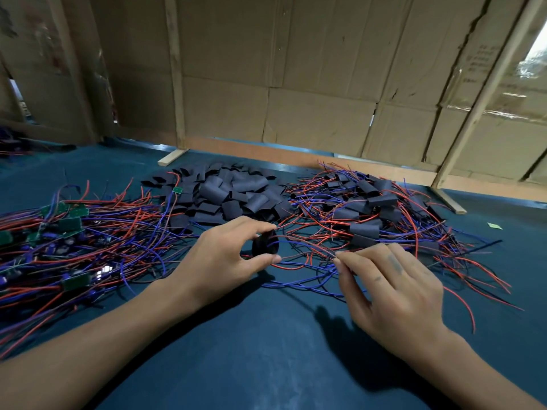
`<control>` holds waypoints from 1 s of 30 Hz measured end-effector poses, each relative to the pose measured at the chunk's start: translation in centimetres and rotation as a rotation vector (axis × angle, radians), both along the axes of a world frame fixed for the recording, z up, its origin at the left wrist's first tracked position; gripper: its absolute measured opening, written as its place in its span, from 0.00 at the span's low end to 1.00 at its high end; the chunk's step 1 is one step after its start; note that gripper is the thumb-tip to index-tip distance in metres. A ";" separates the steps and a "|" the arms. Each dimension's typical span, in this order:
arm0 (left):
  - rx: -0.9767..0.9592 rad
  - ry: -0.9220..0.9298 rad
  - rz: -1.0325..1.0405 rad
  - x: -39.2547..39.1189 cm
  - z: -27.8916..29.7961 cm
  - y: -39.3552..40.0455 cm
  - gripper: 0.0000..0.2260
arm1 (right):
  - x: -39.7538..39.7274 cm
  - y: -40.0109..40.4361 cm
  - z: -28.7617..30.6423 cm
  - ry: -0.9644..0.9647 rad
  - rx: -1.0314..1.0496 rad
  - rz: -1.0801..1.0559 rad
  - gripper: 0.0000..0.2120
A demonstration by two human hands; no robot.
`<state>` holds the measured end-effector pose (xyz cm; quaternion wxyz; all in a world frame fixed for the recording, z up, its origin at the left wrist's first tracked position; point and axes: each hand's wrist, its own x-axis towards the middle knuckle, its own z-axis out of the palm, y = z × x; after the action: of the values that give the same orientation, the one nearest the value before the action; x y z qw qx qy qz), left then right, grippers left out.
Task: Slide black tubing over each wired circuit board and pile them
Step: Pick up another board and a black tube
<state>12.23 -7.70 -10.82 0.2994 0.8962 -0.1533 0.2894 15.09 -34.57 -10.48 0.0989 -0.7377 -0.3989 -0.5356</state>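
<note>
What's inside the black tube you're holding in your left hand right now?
Red and blue wires run out of the black tube toward the right hand, which pinches them. The left hand grips the tube; whether a board sits inside is hidden by the tube and fingers.

Both my forearms reach in from the bottom corners, bare. My left hand (219, 255) is curled, thumb and forefinger pinching a black tube piece (264, 242). My right hand (390, 287) is palm down, thumb and forefinger pinching wire ends (310, 255), other fingers loosely extended.

Head view — forward-down, close over table (266, 365)
</note>
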 end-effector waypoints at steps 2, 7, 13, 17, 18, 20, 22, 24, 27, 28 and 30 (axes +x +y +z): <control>-0.010 -0.007 -0.013 -0.1 0.1 -0.1 0.21 | 0.1 0.0 0.0 0.008 0.000 -0.006 0.06; -0.070 -0.013 -0.036 -0.1 0.2 0.0 0.21 | 0.4 -0.4 0.1 0.024 0.047 -0.014 0.06; -0.103 0.008 -0.080 0.3 0.0 0.1 0.21 | 0.7 -0.5 0.1 0.046 0.062 0.008 0.06; -0.147 0.009 -0.070 0.4 -0.1 0.0 0.21 | 0.8 -0.6 0.1 0.043 0.031 0.036 0.05; -0.164 0.013 -0.063 0.4 -0.1 0.0 0.21 | 0.9 -0.7 0.2 0.041 0.022 0.039 0.05; -0.191 0.026 -0.053 0.4 -0.1 0.1 0.21 | 1.0 -0.8 0.2 0.032 -0.002 0.042 0.05; -0.208 0.038 -0.048 0.4 -0.1 0.1 0.21 | 1.1 -0.8 0.3 0.029 -0.026 0.039 0.05; -0.206 0.040 -0.043 0.4 -0.1 0.1 0.21 | 1.1 -0.9 0.5 0.027 -0.039 0.028 0.05; -0.144 0.003 -0.060 0.2 0.0 0.2 0.21 | 1.1 -1.1 0.8 0.033 -0.076 0.039 0.06; -0.084 -0.024 -0.066 0.1 0.1 0.2 0.21 | 1.0 -1.2 1.0 0.055 -0.107 0.056 0.07; 0.128 -0.128 -0.044 -0.1 0.4 0.1 0.20 | 0.6 -1.3 1.3 0.146 -0.176 0.082 0.09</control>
<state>12.16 -7.62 -10.41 0.2374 0.8896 -0.2101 0.3289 15.74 -35.87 -9.16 0.0844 -0.7636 -0.4659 -0.4390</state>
